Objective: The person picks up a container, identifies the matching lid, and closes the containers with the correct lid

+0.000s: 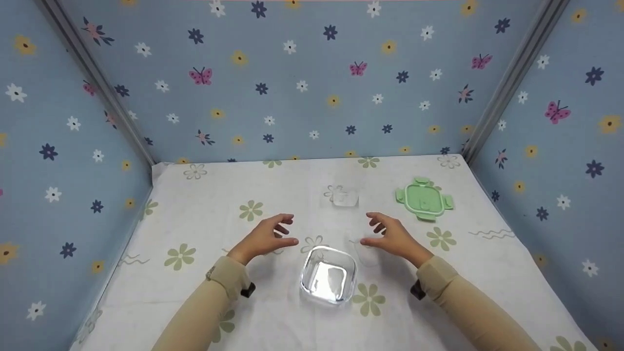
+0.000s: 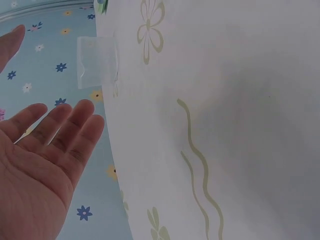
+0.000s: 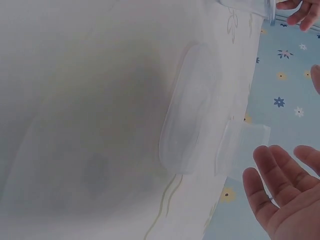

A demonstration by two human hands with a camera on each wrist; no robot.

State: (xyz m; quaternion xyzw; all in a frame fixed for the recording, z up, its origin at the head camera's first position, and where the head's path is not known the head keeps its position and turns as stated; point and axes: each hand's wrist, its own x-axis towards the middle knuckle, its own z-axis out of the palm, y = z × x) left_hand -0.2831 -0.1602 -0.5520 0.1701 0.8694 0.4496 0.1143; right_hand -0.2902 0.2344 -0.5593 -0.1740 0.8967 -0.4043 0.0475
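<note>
Left hand: the left hand (image 1: 265, 237) hovered over the tabletop (image 1: 204, 292) just left of the glass dish, fingers loosely spread and grasping nothing; the left wrist view showed an empty palm.
Right hand: the right hand (image 1: 392, 236) mirrored it on the other side, also released and holding nothing, its thumb over the flat clear lid (image 1: 366, 253).
Glass dish: the square glass dish (image 1: 327, 274) stood open and empty near the middle of the tabletop, toward the near edge, between the two wrists and apart from both, so either hand could reach it.
Clear lid: it lay flat just right of the dish, by the right hand.
Small clear cup: the small clear cup (image 1: 344, 197) sat farther back, past both hands.
Green lid: the green lid (image 1: 423, 200) lay flat toward the far right corner, well apart from the hands, out of the way.
</note>
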